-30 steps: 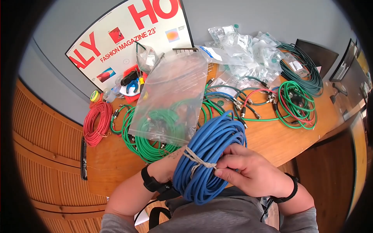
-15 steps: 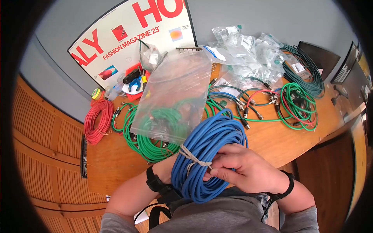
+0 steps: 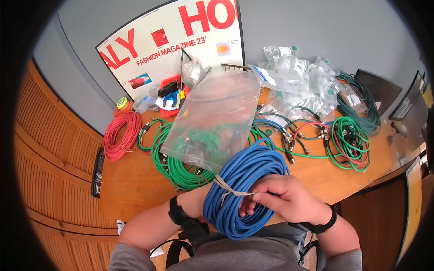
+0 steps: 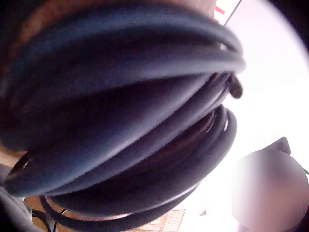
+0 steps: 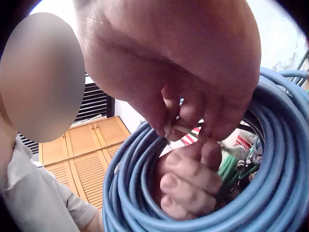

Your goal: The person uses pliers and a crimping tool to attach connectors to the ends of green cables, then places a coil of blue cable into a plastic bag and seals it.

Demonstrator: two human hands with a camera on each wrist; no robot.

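Note:
A thick coil of blue cable [image 3: 235, 174] is held up before my body, over the table's front edge. Tan string [image 3: 226, 186] is wrapped around one side of it. My left hand [image 5: 188, 186] grips the coil from behind, its curled fingers showing through the centre in the right wrist view. With thumb and forefinger, my right hand [image 3: 291, 198] pinches the string's end, which stretches taut from the wrap. Dark, blurred cable loops [image 4: 120, 111] fill most of the left wrist view and hide the left hand there.
Behind the coil lie a clear plastic bag [image 3: 217, 113] over green cable [image 3: 181, 174], and a red cable coil [image 3: 122, 135] at left. Short connector cables [image 3: 289, 135], a mixed green and red coil [image 3: 350, 144] and piled plastic bags [image 3: 298, 81] occupy the right. Pliers [image 3: 170, 97] sit farther back.
My right thumb and finger have drawn the string's end out to the right, and it now looks tauter. The head view has tilted, shifting the table rightward and down. The left hand keeps its grip.

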